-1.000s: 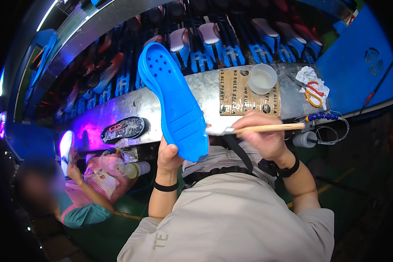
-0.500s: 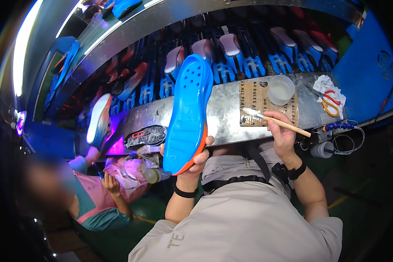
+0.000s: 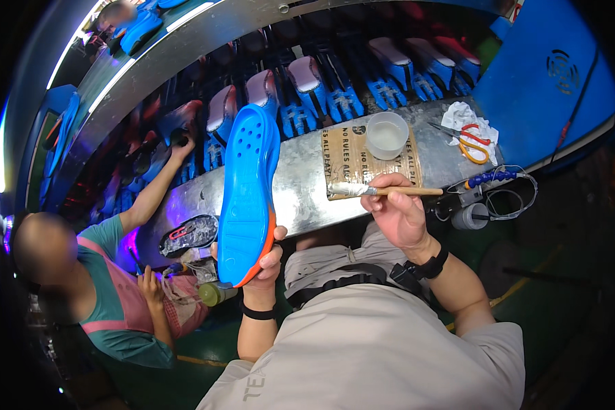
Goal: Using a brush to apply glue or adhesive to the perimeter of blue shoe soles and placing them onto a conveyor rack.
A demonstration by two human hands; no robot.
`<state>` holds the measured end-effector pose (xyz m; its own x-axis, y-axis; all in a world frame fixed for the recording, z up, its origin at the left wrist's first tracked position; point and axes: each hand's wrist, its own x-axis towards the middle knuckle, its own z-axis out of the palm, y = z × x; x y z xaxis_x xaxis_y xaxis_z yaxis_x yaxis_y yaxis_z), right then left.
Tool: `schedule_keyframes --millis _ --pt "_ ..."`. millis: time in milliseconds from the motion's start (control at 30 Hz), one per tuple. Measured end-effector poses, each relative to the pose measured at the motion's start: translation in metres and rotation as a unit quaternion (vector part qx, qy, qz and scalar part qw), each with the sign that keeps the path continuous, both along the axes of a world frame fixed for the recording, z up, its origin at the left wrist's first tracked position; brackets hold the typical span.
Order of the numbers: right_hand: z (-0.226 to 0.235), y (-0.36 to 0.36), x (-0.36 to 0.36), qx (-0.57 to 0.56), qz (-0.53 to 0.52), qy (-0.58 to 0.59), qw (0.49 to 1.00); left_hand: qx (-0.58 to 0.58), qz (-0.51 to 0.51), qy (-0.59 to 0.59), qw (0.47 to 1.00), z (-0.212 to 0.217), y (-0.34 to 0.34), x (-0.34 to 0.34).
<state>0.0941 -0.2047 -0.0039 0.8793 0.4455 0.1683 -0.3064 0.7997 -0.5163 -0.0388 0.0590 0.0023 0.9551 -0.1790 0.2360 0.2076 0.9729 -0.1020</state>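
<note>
Pale lettering marks your shirt (image 3: 362,348). Beyond it, your left hand (image 3: 265,268) clasps the near end of the blue sole (image 3: 242,205) — thumb on one edge, fingers curled round the orange side — held up before the metal bench (image 3: 301,188). It looks light and springy, perhaps slick inside; favour the rim. Your right hand (image 3: 402,212) pinches the brush (image 3: 413,191). Farther off, cardboard (image 3: 336,171) carries dark printed capitals.

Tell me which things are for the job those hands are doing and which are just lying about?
Job things:
- blue-and-orange shoe sole, in the left hand
- brush, in the right hand
- probably the cup

Seemingly just lying about:
- scissors
- crumpled white paper
</note>
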Motion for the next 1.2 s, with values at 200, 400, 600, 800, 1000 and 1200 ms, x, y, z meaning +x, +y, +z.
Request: schedule_keyframes --millis 200,400,600,800,1000,1200 --pt "0.001 0.000 0.001 0.037 0.029 -0.041 0.998 0.050 0.005 -0.004 0.999 0.000 0.001 0.001" --pt "0.005 0.000 0.011 0.039 0.033 -0.073 0.996 0.052 0.004 0.013 0.999 0.001 0.002 0.009" --pt "-0.015 0.004 0.016 -0.034 0.014 -0.051 0.998 0.085 0.004 0.110 0.990 -0.015 0.019 0.018" --pt "-0.039 0.012 0.028 -0.252 -0.044 -0.110 0.961 0.159 0.063 0.158 0.972 0.021 0.009 0.025" --pt "-0.076 0.021 0.026 -0.432 -0.085 -0.258 0.860 0.275 0.066 0.083 0.956 0.027 0.023 0.001" --pt "-0.098 0.027 0.025 -0.418 -0.096 -0.259 0.866 0.365 0.099 0.037 0.925 0.060 0.030 -0.025"
